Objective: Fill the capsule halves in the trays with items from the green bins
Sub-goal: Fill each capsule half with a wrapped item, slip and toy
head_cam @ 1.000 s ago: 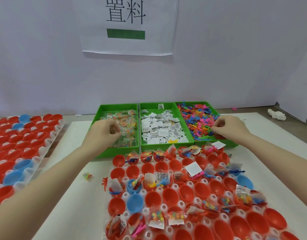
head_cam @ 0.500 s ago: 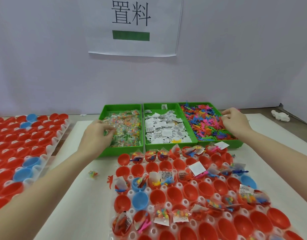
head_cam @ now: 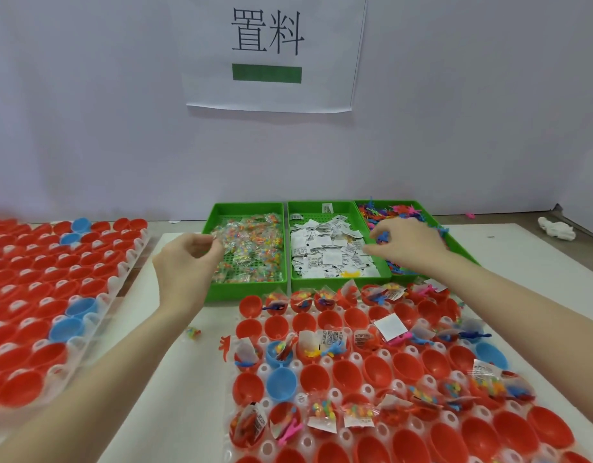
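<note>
Hands have shifted across the bins: the right hand [head_cam: 408, 242], earlier at the toy bin [head_cam: 425, 222], now pinches a blue toy [head_cam: 382, 236] over the paper slips [head_cam: 328, 252]; the left hand [head_cam: 185, 262] pinches a candy packet [head_cam: 221, 237] from its bin. Both items seem ready for the tray [head_cam: 355, 359].

Both forearms stretched forward; left hand [head_cam: 185, 262] with curled, pinching fingers; right hand [head_cam: 410, 243] palm down, fingertips pinched together.
</note>
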A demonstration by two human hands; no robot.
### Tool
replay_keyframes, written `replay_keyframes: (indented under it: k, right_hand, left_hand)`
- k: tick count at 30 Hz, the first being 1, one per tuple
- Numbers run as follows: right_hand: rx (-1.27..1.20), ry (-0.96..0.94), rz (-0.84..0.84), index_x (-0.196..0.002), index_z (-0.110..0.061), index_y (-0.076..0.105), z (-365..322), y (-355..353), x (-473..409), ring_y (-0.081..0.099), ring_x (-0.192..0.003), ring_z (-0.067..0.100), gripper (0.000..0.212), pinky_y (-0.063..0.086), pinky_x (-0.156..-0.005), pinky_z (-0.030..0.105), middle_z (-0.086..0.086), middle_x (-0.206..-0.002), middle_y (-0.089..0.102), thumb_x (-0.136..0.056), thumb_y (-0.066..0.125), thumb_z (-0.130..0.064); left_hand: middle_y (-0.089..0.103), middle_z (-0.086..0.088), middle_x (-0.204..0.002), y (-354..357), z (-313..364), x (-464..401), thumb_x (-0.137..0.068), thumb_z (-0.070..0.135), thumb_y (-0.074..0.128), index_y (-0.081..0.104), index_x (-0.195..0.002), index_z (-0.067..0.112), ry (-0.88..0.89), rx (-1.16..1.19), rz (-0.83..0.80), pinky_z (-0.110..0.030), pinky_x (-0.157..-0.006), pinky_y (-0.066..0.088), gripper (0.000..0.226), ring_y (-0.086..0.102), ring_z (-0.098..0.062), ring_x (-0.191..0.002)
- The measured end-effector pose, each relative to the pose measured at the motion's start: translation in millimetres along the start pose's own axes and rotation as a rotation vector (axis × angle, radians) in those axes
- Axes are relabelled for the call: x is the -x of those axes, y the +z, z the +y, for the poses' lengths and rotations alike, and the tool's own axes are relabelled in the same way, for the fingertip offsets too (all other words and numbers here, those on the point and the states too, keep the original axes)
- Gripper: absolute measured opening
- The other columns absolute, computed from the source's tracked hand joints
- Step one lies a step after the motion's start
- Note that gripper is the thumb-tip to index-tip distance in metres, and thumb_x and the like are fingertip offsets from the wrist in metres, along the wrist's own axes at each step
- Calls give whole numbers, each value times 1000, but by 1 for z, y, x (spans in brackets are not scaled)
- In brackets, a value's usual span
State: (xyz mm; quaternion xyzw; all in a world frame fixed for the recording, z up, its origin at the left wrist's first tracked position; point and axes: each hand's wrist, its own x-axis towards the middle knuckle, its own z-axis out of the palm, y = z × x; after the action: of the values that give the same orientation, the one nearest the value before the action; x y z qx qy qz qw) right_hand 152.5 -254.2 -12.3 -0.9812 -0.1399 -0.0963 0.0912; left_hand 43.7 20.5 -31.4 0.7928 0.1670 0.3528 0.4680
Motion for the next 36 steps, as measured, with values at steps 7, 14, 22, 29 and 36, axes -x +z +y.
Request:
replay_keyframes:
  k: [7,14,22,29,36]
  right_hand:
    - [21,25,-169,-113,-11,66,-40,22,-14,62,-99,22,58,39,-69,30,4,-111,68,-80,57,-58]
    - [-132,94,-156,-94,-21,69,-45,30,-13,60,-98,18,26,47,-78,31,-3,-117,64,-74,74,-37]
    - [-469,100,-53,-64,-15,65,-47,14,-3,62,-80,17,26,44,-69,29,2,-95,70,-76,73,-38]
    - [-1235,100,-271,-77,-16,74,-70,-42,72,25,-41,8,25,37,-59,16,-10,-41,33,-62,74,-37]
    - [-1175,-79,-151,-67,-7,74,-77,-65,137,45,-50,11,12,37,-55,18,1,-49,52,-71,75,-18]
  left_hand:
    - [63,5,-74,-10,27,34,-86,7,58,61,-78,23,-119,413,90,-13,-51,47,18,56,-1,-44]
    - [63,3,-73,-16,42,53,-88,10,58,63,-81,18,-120,475,-57,-10,-52,46,12,55,-1,-49]
    - [67,-3,-77,-15,44,61,-86,15,61,66,-84,19,-147,446,-156,-11,-54,47,8,57,-1,-53]
    - [74,1,-76,-15,65,82,-73,13,68,72,-83,17,-328,667,-349,-13,-57,51,11,70,-12,-67]
    - [70,-6,-72,-17,96,117,-75,23,63,76,-68,11,-409,833,-540,-13,-61,51,19,69,-10,-69]
